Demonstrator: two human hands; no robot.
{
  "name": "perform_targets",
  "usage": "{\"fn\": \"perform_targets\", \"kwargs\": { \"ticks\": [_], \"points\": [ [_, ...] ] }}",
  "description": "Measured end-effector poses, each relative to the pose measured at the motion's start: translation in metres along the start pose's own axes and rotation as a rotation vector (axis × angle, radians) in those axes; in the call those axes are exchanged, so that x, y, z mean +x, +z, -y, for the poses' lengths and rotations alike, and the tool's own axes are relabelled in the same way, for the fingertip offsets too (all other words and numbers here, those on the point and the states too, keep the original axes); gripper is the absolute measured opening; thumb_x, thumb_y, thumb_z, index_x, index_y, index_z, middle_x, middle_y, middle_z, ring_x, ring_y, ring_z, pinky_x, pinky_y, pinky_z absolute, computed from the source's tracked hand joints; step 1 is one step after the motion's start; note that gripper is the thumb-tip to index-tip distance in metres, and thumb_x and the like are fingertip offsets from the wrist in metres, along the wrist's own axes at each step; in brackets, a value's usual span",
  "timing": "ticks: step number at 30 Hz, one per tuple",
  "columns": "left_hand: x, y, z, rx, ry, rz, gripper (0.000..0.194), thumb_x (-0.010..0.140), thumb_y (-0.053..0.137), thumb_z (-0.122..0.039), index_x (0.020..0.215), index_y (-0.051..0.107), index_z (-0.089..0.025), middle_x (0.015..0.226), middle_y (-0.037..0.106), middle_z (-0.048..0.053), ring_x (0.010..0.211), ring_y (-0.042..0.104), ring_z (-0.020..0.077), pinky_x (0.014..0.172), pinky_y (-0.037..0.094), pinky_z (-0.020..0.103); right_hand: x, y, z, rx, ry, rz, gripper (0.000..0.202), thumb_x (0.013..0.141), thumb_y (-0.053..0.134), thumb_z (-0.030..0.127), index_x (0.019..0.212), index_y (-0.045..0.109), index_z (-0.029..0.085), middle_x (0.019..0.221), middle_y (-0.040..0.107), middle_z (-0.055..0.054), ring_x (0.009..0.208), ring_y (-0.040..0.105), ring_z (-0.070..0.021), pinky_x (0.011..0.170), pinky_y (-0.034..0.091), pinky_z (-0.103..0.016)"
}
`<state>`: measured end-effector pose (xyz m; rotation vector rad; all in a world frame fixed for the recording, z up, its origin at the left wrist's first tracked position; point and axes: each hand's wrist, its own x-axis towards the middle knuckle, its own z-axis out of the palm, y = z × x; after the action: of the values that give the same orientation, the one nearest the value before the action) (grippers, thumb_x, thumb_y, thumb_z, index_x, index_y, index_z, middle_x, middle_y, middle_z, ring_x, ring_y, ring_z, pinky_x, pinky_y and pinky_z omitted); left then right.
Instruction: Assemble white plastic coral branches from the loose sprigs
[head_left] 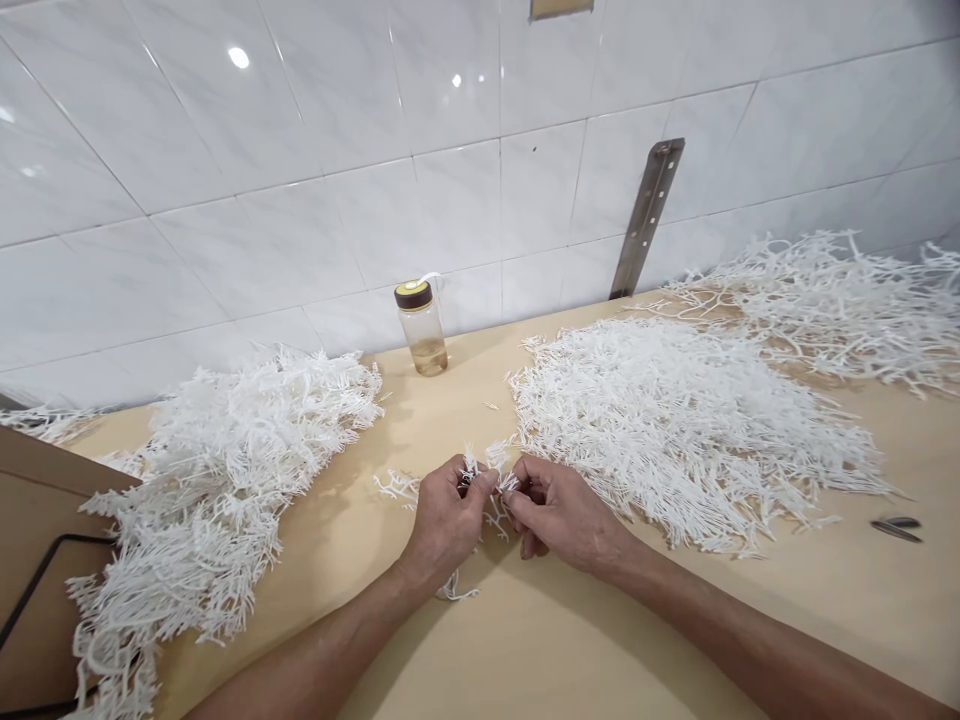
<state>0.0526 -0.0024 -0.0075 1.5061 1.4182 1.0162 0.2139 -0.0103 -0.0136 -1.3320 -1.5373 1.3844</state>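
Observation:
My left hand is closed on a white branching plastic sprig, thumb and fingers pinched together near the middle of the table. Close beside it, my right hand pinches a small white tip piece at the sprig's side. Something dark shows between the left fingers, too small to make out. Parts of the sprig stick out to the left of and below the hands. To the right lies a big heap of short white sprigs. On the left is a tall pile of bushy white branches.
A clear bottle with a dark and yellow lid stands near the tiled wall. Small dark snips lie at the right. More long white branches fill the back right. A cardboard box is at the left edge. A metal bracket leans against the wall.

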Motion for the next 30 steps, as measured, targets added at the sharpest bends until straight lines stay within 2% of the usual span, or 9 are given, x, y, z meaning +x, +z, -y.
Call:
{"fn": "perform_targets", "kwargs": {
  "ticks": [5,10,14,17,24,28,30],
  "points": [
    [0.013,-0.007,0.007,-0.020,-0.025,-0.160,0.026,0.082,0.060,-0.042,0.075,0.064,-0.017,0.061,0.058,0.000,0.058,0.053,0.0143,0.055,0.040,0.024,-0.006,0.007,0.003,-0.069,-0.030,0.013,0.004,0.075,0.055,0.019,0.074,0.052,0.022,0.055,0.054,0.007,0.043,0.064,-0.0137,0.042,0.048,-0.021],
    [0.017,-0.013,0.004,-0.103,-0.014,-0.034,0.032,0.077,0.067,-0.047,0.069,0.067,-0.016,0.060,0.059,0.000,0.056,0.051,0.0128,0.054,0.039,0.023,-0.005,0.004,-0.003,0.037,0.012,-0.034,0.003,0.078,0.055,0.021,0.080,0.053,0.021,0.062,0.057,0.007,0.042,0.064,-0.0133,0.043,0.046,-0.022],
    [0.013,-0.014,-0.002,-0.149,-0.047,0.012,0.035,0.077,0.068,-0.049,0.068,0.066,-0.015,0.060,0.059,0.001,0.055,0.051,0.0122,0.053,0.039,0.023,0.000,-0.010,-0.003,0.091,-0.007,-0.097,0.007,0.081,0.058,0.024,0.085,0.053,0.021,0.062,0.059,0.007,0.043,0.065,-0.0134,0.041,0.042,-0.021],
    [0.011,-0.014,-0.004,-0.162,-0.076,0.042,0.035,0.078,0.068,-0.049,0.070,0.066,-0.015,0.062,0.061,0.002,0.055,0.053,0.0126,0.050,0.040,0.023,0.001,-0.020,0.001,0.132,-0.030,-0.137,0.015,0.083,0.062,0.031,0.091,0.055,0.021,0.062,0.059,0.006,0.042,0.063,-0.0128,0.040,0.041,-0.021],
    [0.009,-0.011,-0.002,-0.176,-0.054,0.091,0.038,0.078,0.069,-0.051,0.070,0.066,-0.014,0.061,0.062,0.003,0.054,0.056,0.0138,0.050,0.043,0.023,0.001,-0.015,0.002,0.206,0.015,0.018,0.032,0.085,0.065,0.049,0.085,0.060,0.018,0.065,0.061,0.004,0.043,0.061,-0.0097,0.040,0.041,-0.020],
    [0.005,-0.009,-0.005,-0.209,-0.052,0.144,0.037,0.078,0.070,-0.050,0.072,0.066,-0.014,0.062,0.064,0.004,0.057,0.057,0.0145,0.052,0.044,0.024,0.000,-0.010,0.000,0.267,0.029,0.069,0.035,0.084,0.066,0.052,0.094,0.062,0.018,0.064,0.062,0.004,0.043,0.059,-0.0093,0.040,0.041,-0.020],
    [0.004,-0.008,-0.007,-0.214,-0.054,0.153,0.035,0.078,0.069,-0.049,0.073,0.066,-0.014,0.063,0.064,0.004,0.057,0.057,0.0146,0.053,0.044,0.024,0.000,-0.009,0.000,0.288,0.027,0.099,0.035,0.084,0.066,0.052,0.092,0.063,0.018,0.063,0.062,0.004,0.043,0.059,-0.0088,0.041,0.042,-0.020]
  ]
}}
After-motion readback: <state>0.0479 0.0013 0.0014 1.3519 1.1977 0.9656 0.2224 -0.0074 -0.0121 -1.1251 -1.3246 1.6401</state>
